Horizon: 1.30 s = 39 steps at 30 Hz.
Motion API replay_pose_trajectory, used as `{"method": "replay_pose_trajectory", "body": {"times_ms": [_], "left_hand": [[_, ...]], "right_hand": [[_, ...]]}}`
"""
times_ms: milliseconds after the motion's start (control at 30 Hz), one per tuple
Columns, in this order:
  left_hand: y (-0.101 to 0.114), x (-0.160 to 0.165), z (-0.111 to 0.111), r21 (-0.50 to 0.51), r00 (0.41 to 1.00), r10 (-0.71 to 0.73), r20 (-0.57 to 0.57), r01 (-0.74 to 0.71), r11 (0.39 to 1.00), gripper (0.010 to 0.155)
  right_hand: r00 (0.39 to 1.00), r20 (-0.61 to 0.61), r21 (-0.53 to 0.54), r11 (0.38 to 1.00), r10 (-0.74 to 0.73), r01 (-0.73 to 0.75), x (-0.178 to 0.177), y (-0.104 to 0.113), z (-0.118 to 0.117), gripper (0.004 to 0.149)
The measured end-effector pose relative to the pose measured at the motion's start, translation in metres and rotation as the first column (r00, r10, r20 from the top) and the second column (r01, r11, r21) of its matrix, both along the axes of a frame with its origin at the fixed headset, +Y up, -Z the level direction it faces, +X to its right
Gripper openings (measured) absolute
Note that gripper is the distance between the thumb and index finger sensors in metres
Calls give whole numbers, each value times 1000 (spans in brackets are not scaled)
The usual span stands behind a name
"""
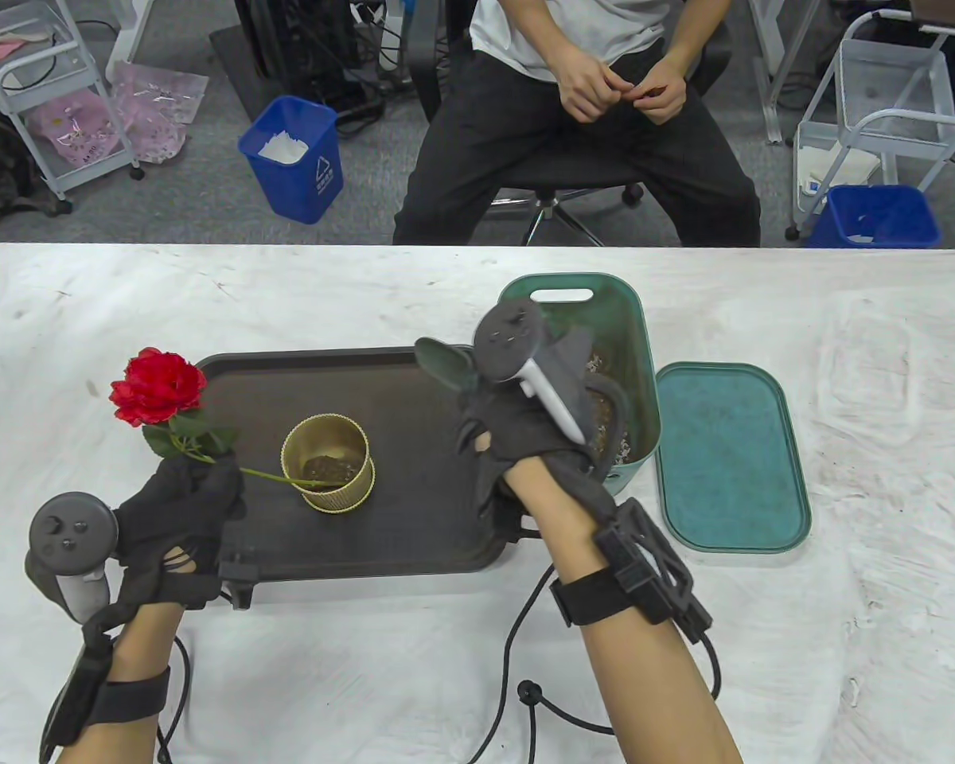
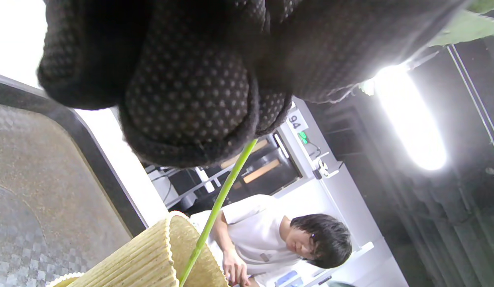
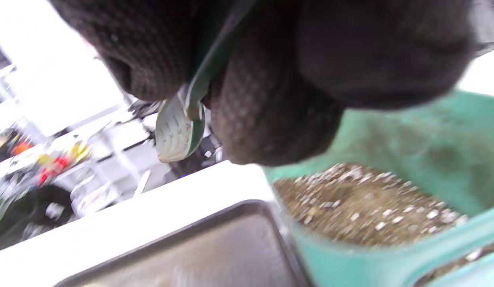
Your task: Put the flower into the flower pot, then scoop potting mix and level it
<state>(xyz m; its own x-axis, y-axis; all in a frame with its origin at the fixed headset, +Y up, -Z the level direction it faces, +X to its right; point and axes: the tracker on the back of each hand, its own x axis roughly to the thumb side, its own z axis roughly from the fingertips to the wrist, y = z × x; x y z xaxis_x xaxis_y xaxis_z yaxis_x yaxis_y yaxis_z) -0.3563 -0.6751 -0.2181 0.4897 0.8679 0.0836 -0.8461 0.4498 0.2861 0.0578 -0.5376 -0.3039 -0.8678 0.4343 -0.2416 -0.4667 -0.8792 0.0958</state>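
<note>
A red flower (image 1: pixel 157 387) on a green stem (image 2: pixel 215 211) is held slanted by my left hand (image 1: pixel 179 501), which grips the stem near the leaves. The stem's lower end reaches into the gold ribbed flower pot (image 1: pixel 328 464), which stands on the dark tray (image 1: pixel 414 509) with a little soil inside. My right hand (image 1: pixel 525 414) grips a green scoop (image 1: pixel 444 364), its bowl (image 3: pixel 178 131) raised above the tray beside the green bin of potting mix (image 3: pixel 362 207). The scoop's bowl looks empty.
The bin's green lid (image 1: pixel 728 458) lies flat to the right of the bin (image 1: pixel 605 302). A person (image 1: pixel 581 111) sits on a chair across the table. Cables (image 1: pixel 517 660) trail over the white cloth near the front edge.
</note>
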Motion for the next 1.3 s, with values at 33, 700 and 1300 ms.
{"method": "replay_pose_trajectory", "body": {"times_ms": [33, 700, 1300], "left_hand": [[0, 0, 0, 0, 1000, 0, -1, 0, 1000, 45], [1, -1, 0, -10, 1000, 5, -14, -5, 1000, 45], [1, -3, 0, -21, 1000, 18, -19, -18, 1000, 45]], "right_hand": [[1000, 22, 8, 1000, 0, 0, 6, 1, -1, 51], [970, 47, -534, 827, 238, -177, 62, -83, -57, 52], [975, 156, -513, 831, -156, 215, 65, -127, -91, 53]]}}
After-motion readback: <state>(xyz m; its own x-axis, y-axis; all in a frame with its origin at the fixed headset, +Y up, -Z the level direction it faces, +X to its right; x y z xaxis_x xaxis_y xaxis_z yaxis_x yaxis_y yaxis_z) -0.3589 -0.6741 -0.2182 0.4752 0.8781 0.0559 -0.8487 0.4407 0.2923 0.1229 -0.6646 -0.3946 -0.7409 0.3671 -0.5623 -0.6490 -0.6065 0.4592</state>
